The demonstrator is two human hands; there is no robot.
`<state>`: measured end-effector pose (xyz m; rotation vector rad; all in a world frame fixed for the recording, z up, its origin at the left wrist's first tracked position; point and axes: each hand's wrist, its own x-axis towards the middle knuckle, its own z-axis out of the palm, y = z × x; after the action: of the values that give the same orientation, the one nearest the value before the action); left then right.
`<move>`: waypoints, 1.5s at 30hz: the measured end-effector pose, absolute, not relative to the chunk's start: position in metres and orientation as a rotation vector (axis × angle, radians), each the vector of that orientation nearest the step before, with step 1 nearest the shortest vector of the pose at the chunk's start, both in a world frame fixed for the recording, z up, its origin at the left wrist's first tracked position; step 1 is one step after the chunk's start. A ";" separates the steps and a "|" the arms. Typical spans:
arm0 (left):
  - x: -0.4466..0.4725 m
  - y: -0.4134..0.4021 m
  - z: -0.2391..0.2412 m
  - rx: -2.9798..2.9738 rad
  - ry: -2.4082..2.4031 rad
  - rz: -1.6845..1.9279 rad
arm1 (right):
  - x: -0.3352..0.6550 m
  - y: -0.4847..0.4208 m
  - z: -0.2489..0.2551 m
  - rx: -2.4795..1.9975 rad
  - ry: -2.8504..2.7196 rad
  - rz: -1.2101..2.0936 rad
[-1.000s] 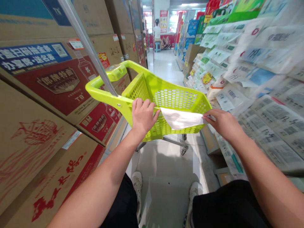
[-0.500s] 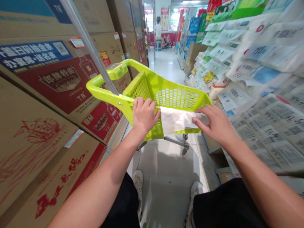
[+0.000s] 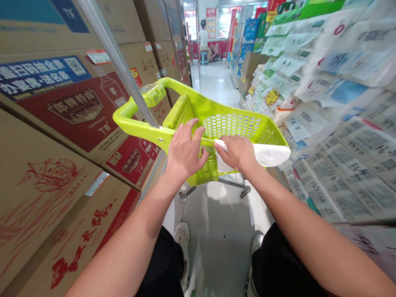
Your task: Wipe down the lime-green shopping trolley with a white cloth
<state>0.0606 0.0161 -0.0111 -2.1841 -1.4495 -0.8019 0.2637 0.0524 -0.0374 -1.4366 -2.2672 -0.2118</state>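
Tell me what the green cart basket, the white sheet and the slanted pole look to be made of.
Green cart basket: likely moulded plastic, glossy, given the rim's highlights and the rows of holes.
White sheet at the right hand: thin, matte, limp over the rim; cloth or paper, I can't tell.
Slanted pole: probably metal, smooth and grey with a lengthwise sheen.

Stacked cartons [image 3: 77, 107] wall off the left, a slanting metal pole [image 3: 116, 57] in front of them; wrapped packs [image 3: 331, 95] crowd the right; the green cart [image 3: 210, 102] offers room from above; at its near rim, only a small gap parts left grip [image 3: 185, 150] and right grip [image 3: 239, 150].
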 end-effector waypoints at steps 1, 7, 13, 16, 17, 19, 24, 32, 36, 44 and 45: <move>0.057 0.015 -0.010 -2.150 -1.456 -0.824 | 0.265 0.053 -0.037 -1.478 -2.288 -0.197; 0.039 0.018 -0.006 -2.119 -1.530 -0.802 | 0.311 0.061 -0.041 -1.482 -2.255 -0.286; 0.048 0.025 -0.007 -2.051 -1.537 -0.740 | 0.372 0.068 -0.053 -1.669 -2.170 -0.378; 0.056 0.025 -0.009 -2.000 -1.544 -0.776 | 0.398 0.069 -0.058 -1.629 -2.096 -0.437; 0.059 0.025 -0.009 -1.998 -1.547 -0.800 | 0.403 0.069 -0.059 -1.625 -2.104 -0.438; 0.064 0.024 -0.010 -2.007 -1.548 -0.851 | 0.408 0.071 -0.062 -1.624 -2.147 -0.417; 0.079 0.017 -0.009 -2.026 -1.514 -0.832 | 0.374 0.071 -0.057 -1.574 -2.189 -0.375; 0.091 0.006 -0.011 -2.183 -1.461 -0.800 | 0.284 0.058 -0.024 -1.395 -2.203 -0.260; 0.086 0.007 -0.010 -2.151 -1.472 -0.773 | 0.283 0.060 -0.026 -1.665 -2.235 -0.187; 0.065 0.019 -0.009 -2.061 -1.562 -0.880 | 0.355 0.069 -0.049 -1.874 -2.155 -0.347; 0.065 0.020 -0.010 -2.035 -1.567 -0.900 | 0.361 0.069 -0.052 -1.882 -2.139 -0.373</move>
<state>0.0646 0.0197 -0.0102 -2.0355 -1.5673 -0.9005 0.3615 0.0689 -0.0515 -1.8821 -2.1385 -0.3728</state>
